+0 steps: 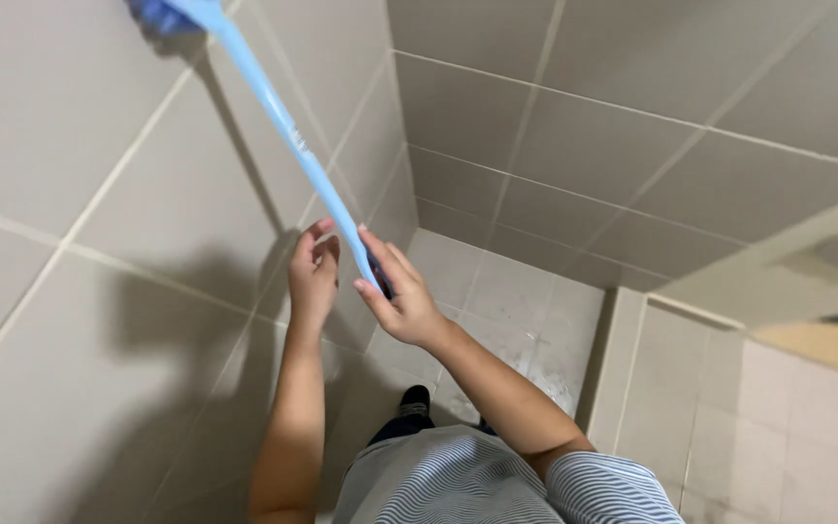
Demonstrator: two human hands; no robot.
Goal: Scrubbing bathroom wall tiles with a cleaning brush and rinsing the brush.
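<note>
A long light-blue brush handle [283,126] slants from the top left down to my hands. Its darker blue head [159,14] presses against the grey tiled wall [60,165] at the upper left edge of the view. My right hand [395,296] grips the lower end of the handle. My left hand [312,277] is raised just left of the handle, fingers curled and slightly apart, close to it; whether it touches the handle I cannot tell.
Grey wall tiles enclose a narrow corner. Below is a wet, pale tiled floor [526,320] with a low raised curb [618,359] on the right. My striped shirt and a dark shoe [414,398] show at the bottom.
</note>
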